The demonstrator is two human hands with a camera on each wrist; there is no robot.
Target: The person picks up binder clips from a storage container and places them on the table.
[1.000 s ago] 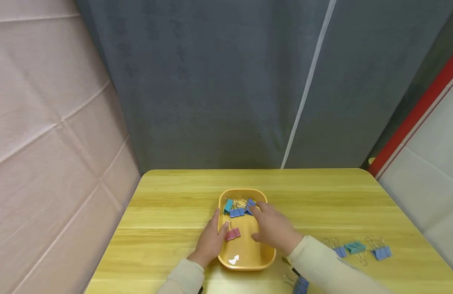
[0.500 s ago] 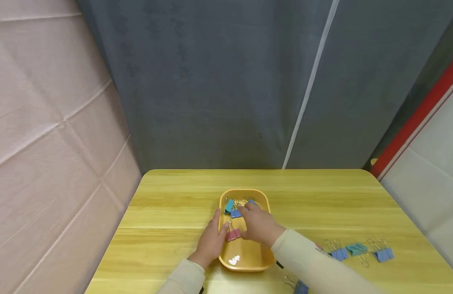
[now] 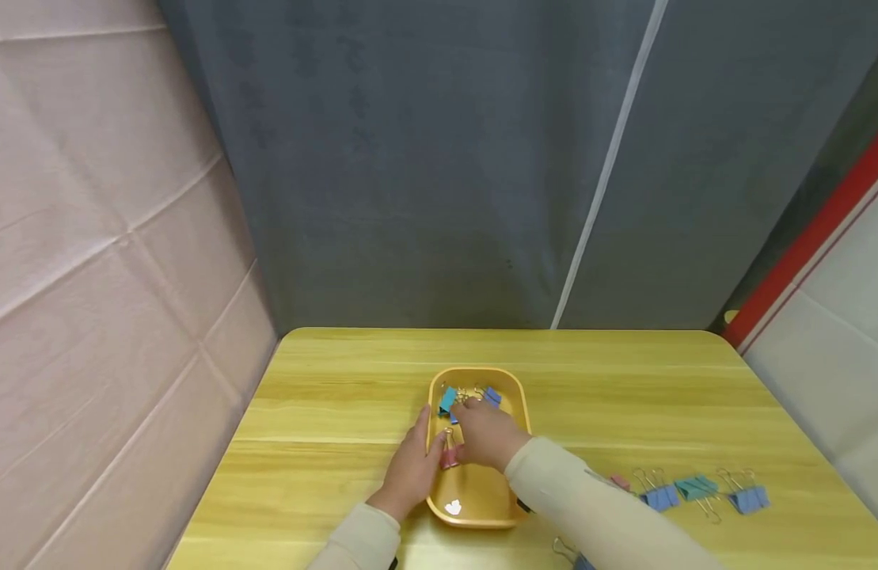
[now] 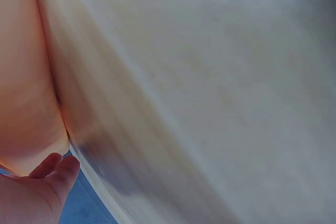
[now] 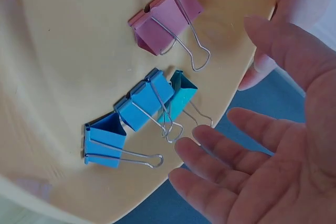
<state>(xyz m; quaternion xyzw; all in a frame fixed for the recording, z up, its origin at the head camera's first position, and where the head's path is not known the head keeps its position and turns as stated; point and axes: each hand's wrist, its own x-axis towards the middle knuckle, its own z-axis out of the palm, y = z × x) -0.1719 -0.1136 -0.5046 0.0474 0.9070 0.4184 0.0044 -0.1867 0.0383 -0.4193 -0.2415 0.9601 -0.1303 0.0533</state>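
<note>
A yellow tray point(image 3: 477, 497) stands on the table. My left hand point(image 3: 408, 475) grips its left wall, thumb over the rim and fingers outside. Over the tray my right hand point(image 3: 488, 434) hovers with fingers spread and relaxed, holding nothing in the right wrist view. Beneath it lie a pink binder clip point(image 5: 167, 18), a blue binder clip point(image 5: 144, 100), another blue binder clip point(image 5: 105, 142) and a teal binder clip point(image 5: 182, 94). In the head view my right hand partly covers the pink clip and the middle blue one.
More binder clips lie on the table to the right: a blue clip point(image 3: 659, 497), a teal clip point(image 3: 695, 487), a farther blue clip point(image 3: 750, 499) and a partly hidden pink clip point(image 3: 619, 481). Another clip point(image 3: 581, 562) is cut off at the bottom. A grey curtain point(image 3: 410, 198) hangs behind.
My right hand has moved left across the tray, over the middle blue clip and up to the pink one. The left hand keeps its grip on the tray.
</note>
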